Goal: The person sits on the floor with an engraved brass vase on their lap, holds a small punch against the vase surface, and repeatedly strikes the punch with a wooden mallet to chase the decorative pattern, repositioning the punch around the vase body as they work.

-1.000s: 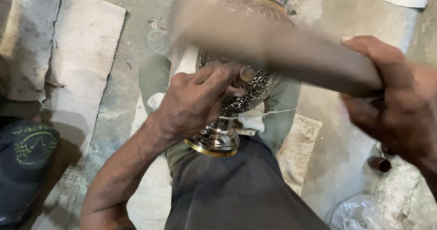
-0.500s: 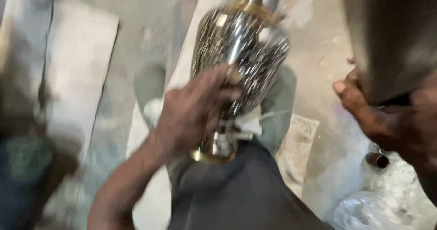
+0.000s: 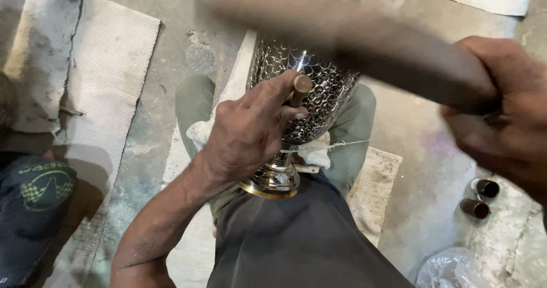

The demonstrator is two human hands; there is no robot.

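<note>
Vase, a shiny metal one patterned all over with small cut shapes, is lying tilted across the person's lap, its brass-rimmed foot pointing at the body and its neck running off the top edge. Left hand is resting on the vase's belly, fingers curling tightly around a short punch whose round top is showing above the thumb; its tip is hidden against the metal. Right hand is gripping a thick wooden handle with closed fingers; the handle is crossing over the vase as a blur, and its head cannot be made out. A white cloth is padding the vase on the knees, and a string is crossing below the belly. Two small dark tubes are standing on the concrete floor to the right, near a clear plastic bag. A ribbed mat is lying on the left.
</note>
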